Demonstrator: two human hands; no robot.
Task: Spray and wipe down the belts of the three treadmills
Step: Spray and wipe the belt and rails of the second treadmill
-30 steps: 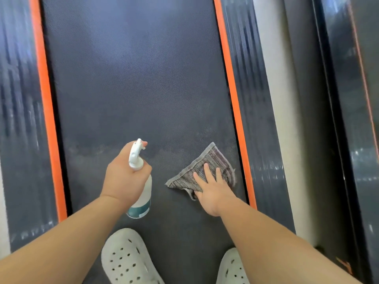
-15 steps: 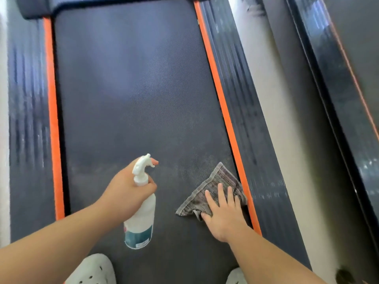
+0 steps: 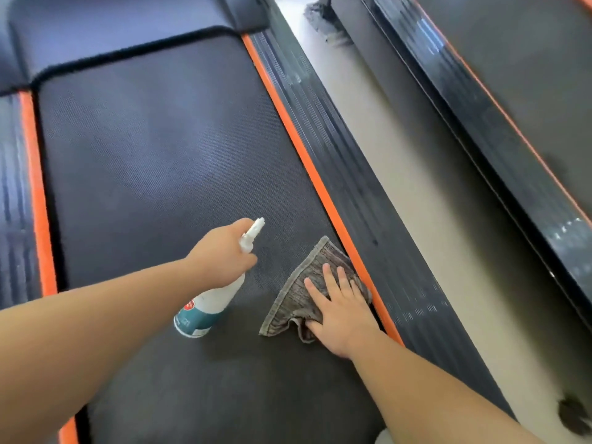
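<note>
Grey woven cloth (image 3: 290,302) lies flat under my right hand (image 3: 338,310), fingers straight and spread, pressing it to the belt (image 3: 160,155) just beside the orange strip (image 3: 304,149) at the right edge. My left hand (image 3: 221,251) is curled round the neck of the spray bottle (image 3: 209,304), nozzle pointing far, base toward me. The hands are apart, bottle left of cloth. The belt's long axis runs away from me to the far hood (image 3: 112,36), and most of its length lies far and left of the cloth, so I judge the right hand, on the cloth, must sweep that way. Right of the pale floor (image 3: 400,161) sits the next treadmill (image 3: 496,100)
</note>
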